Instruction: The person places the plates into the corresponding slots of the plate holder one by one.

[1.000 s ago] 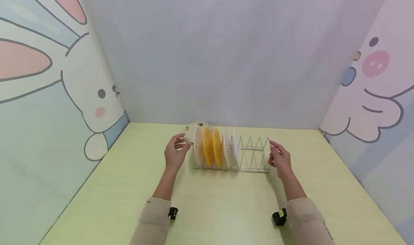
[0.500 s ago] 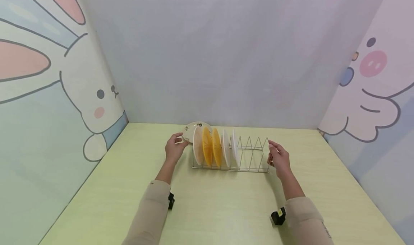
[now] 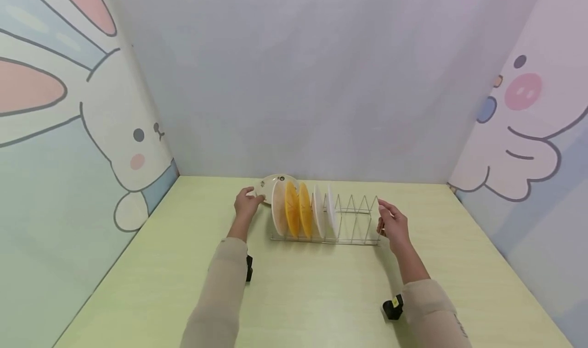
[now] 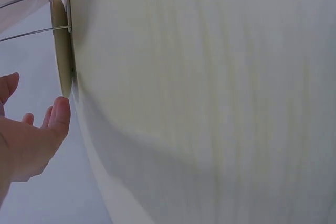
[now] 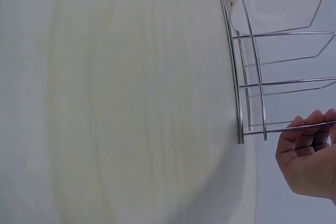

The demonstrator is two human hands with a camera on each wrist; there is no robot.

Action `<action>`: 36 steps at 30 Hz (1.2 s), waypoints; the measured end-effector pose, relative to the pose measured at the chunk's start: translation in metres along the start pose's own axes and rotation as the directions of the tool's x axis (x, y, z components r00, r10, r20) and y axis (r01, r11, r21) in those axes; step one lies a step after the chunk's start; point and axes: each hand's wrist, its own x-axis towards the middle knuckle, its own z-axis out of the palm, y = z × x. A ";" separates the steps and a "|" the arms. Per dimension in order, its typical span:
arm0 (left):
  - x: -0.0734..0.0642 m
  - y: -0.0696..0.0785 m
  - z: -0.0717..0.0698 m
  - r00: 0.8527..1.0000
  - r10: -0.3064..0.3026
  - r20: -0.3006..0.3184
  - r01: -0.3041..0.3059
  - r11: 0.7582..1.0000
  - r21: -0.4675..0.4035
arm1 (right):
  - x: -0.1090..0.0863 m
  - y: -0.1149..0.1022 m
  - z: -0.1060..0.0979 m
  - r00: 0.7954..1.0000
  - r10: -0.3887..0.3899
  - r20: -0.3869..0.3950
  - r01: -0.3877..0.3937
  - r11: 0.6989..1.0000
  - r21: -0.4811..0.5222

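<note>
A wire dish rack (image 3: 352, 243) stands on the table with several plates upright in its left part. From the left come a pale plate (image 3: 278, 208), two orange plates (image 3: 305, 211) and two white plates (image 3: 331, 211). Behind its left end lies a cream plate (image 3: 264, 185) with small dark motifs, partly hidden by the pale one. My left hand (image 3: 246, 204) is at this plate's near left edge, thumb and fingers apart; the left wrist view has the thumb just by the plate rim (image 4: 63, 61). At the rack's right end, my right hand (image 3: 395, 226) grips the end wire with curled fingers (image 5: 290, 142).
The light wooden table (image 3: 312, 292) runs back to a plain grey-white curtain (image 3: 294, 82). Side panels with cartoon animals bound it at left and right. Several right-hand slots of the rack hold no plate.
My left hand has reached forward, closer to the cream plate. The right hand stays on the rack's end wire. The whole view has shifted slightly.
</note>
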 end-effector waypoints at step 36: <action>0.035 -0.025 0.017 0.966 -0.230 0.118 0.251 0.944 -0.216 | 0.002 0.002 0.001 1.000 0.001 -0.014 -0.001 1.000 -0.019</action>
